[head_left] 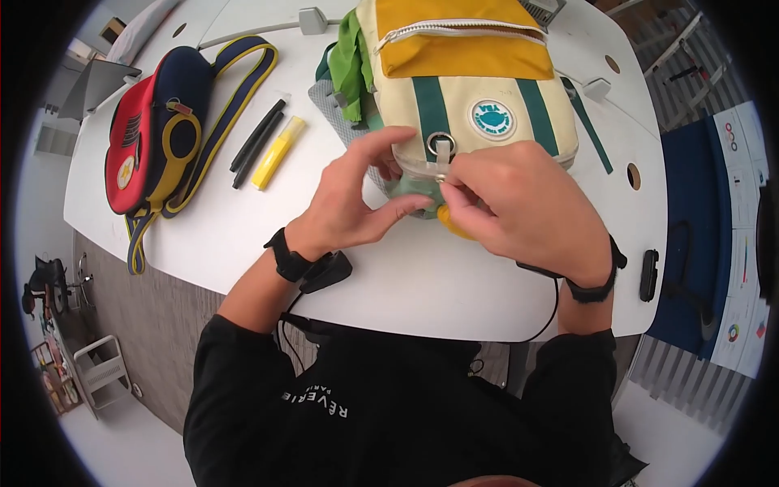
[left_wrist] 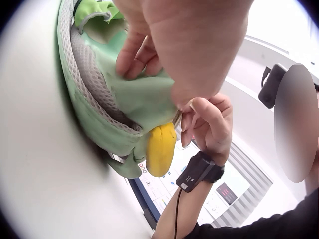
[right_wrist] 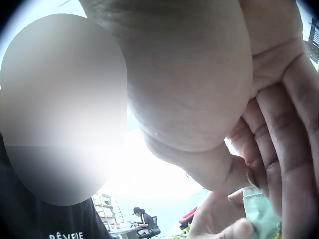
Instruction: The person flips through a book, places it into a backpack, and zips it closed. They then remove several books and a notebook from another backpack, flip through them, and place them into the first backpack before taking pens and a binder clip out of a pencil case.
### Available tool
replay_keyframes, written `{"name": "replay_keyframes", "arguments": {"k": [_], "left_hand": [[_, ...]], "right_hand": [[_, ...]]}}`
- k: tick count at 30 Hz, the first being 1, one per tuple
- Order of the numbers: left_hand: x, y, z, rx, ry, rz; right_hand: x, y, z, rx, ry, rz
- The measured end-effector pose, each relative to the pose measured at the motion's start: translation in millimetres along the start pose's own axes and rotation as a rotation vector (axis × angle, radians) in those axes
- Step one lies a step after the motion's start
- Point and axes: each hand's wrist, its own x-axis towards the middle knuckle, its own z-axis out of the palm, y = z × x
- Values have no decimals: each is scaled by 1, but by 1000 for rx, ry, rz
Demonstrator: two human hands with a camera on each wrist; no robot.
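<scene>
White, smooth-topped table, bearing one cream fabric backpack with mustard-yellow pocket and dark-green bands — liable to swivel under a sideways tug, the left hand resting loosely bent fingers at its near corner. Right hand at the backpack's near edge, thumb and forefinger pinching a small pale tab — small enough to slip, or to snag nearby fabric if pulled askew.
</scene>
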Motion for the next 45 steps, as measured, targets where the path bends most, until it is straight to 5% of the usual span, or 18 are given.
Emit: {"name": "replay_keyframes", "arguments": {"k": [3,6,19,25,32,41,45], "left_hand": [[-1,4,2,-5,197,137],[4,10,2,72,101,284],[9,13,-18,299,59,349],[14,-10,-32,227,189,206],[24,-42,-40,261,243,-123],[49,-49,-32,513,319,-110],[46,-44,-33,505,449,-101]], "right_hand": [[-1,-6,7,30,68,-20],[4,-9,22,23,138,-51],[10,-7,14,-34,141,-96],[0,10,-15,-236,81,78],[-6,14,-21,-271,70,5],[-3,34,-37,-420,517,-68],[-4,48,-49,-387,575,-40]]}}
